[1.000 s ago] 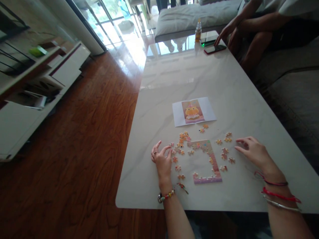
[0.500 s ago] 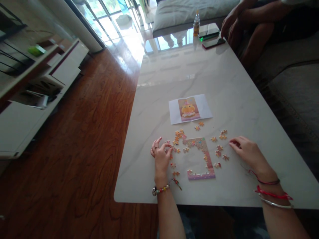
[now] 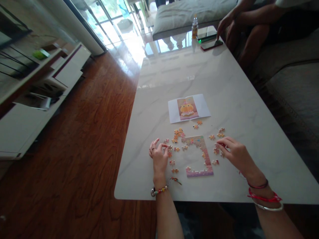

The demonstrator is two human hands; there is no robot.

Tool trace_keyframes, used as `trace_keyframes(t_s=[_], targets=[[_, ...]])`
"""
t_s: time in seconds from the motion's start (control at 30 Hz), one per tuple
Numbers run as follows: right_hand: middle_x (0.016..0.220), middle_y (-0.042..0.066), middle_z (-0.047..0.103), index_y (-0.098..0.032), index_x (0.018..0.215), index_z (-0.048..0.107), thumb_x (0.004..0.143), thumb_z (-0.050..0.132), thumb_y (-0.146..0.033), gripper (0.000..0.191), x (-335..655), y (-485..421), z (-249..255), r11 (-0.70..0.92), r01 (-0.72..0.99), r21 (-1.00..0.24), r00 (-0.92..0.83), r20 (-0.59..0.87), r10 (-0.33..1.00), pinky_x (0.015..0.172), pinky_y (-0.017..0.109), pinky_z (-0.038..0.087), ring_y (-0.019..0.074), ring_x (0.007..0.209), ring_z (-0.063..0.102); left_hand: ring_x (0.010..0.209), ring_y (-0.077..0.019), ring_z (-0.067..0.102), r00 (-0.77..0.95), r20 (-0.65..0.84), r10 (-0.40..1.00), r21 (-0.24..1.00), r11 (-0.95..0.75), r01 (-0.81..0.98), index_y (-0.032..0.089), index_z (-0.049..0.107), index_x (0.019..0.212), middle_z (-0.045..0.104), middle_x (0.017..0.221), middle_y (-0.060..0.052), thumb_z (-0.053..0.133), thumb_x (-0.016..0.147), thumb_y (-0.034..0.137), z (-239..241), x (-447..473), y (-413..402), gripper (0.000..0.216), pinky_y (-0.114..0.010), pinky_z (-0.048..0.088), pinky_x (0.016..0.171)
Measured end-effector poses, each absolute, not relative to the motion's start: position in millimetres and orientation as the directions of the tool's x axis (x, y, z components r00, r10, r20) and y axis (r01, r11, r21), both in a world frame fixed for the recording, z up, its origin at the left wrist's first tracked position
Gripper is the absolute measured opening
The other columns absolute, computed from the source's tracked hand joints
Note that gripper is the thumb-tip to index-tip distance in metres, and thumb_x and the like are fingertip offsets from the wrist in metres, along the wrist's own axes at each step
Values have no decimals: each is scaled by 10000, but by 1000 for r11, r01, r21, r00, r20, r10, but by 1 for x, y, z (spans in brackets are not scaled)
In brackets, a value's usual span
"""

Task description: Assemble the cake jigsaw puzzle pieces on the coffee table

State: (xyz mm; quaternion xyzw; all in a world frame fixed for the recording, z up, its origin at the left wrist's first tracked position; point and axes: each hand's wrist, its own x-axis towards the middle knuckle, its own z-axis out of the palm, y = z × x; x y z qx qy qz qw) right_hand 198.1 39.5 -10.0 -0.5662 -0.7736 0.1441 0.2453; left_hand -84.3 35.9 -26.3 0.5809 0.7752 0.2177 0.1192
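My left hand rests at the left of the partly joined jigsaw puzzle, thumb and forefinger pinched on a puzzle piece. Among the loose pieces on the right, my right hand has its thumb and forefinger closed at a piece, which the fingertips mostly cover. The joined part forms a border along the top, right and bottom, pink brick above a purple strip. Loose puzzle pieces lie to its left, and more pieces to its right. Beyond it lies a folded paper with a printed yellow cartoon figure.
Everything lies on a white marbled table. At the far end stand a bottle and two dark flat devices, one a phone. Another person's hand reaches to the phone from the sofa. A low cabinet stands left.
My right hand has moved left to the loose pieces and its fingertips meet at one. The left hand keeps its pinch. The other person's hand has reached onto the phone.
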Motion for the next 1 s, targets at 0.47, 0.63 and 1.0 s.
trace_keyframes(t_s=[0.47, 0.63, 1.0], targets=[[809, 53, 615, -179, 811, 577, 816, 451, -254, 147, 208, 29, -16, 302, 807, -507, -229, 203, 952, 660, 288, 444, 181, 742, 592, 1225, -281, 270, -331, 33, 943, 343, 301, 890, 245, 630, 797, 379, 1289, -62, 570, 714, 289, -32, -75, 30, 111, -517, 225, 968], [822, 55, 614, -183, 821, 575, 819, 446, -232, 138, 211, 28, -15, 290, 799, -527, -226, 183, 957, 679, 292, 445, 180, 748, 591, 1201, -280, 302, -332, 81, 940, 381, 278, 882, 214, 612, 727, 435, 1235, -68, 590, 699, 278, -29, -74, 31, 74, -510, 234, 959], [765, 36, 619, -184, 948, 568, 785, 490, -261, 197, 184, 25, -2, 165, 521, -838, -185, 79, 980, 627, 266, 478, 140, 664, 583, 641, -105, 519, -37, -107, 994, 944, 113, 311, 175, 515, 750, 545, 687, 5, 544, 733, 343, -24, -32, 33, 171, -227, 422, 608]])
